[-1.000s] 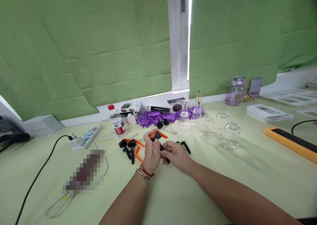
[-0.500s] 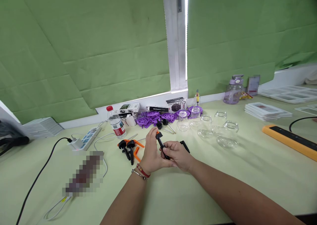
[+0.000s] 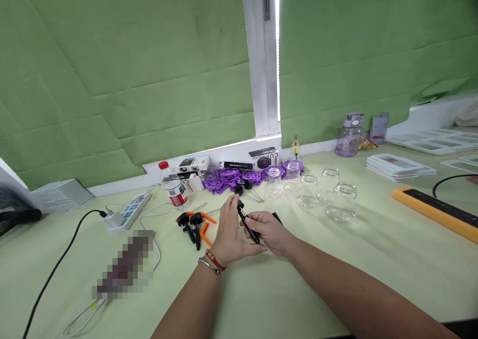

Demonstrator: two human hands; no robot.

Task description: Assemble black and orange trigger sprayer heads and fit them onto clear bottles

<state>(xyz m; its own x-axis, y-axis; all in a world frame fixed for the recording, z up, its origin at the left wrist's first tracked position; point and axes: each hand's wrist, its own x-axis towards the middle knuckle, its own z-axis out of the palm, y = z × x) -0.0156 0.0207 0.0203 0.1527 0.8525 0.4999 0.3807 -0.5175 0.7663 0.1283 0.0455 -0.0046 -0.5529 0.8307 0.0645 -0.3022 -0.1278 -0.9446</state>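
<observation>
My right hand [image 3: 271, 232] is closed around the shaft of a slim black rod-shaped part [image 3: 249, 228] with a wider head. My left hand [image 3: 232, 234] is open beside it, thumb stretched out below and straight fingers at the part's upper end. Whether those fingertips bear on the head I cannot tell. Left of my hands lie two similar black parts with round heads [image 3: 196, 229] and an orange bent piece [image 3: 205, 235]. A black piece [image 3: 277, 218] shows partly behind my right hand. More black round-headed parts [image 3: 239, 190] with metal rods lie beyond my fingers.
Purple openwork pieces [image 3: 231, 174] lie by the back wall near small boxes [image 3: 265, 157]. Several clear glass jars [image 3: 340, 202] stand to the right, near an orange-and-black bar [image 3: 436, 212]. A water bottle [image 3: 174, 187] and power strip [image 3: 135, 210] stand left.
The black part has shifted slightly within my hands, its lower end showing more now. An orange bit at the left fingertips no longer shows. The whole view has moved slightly.
</observation>
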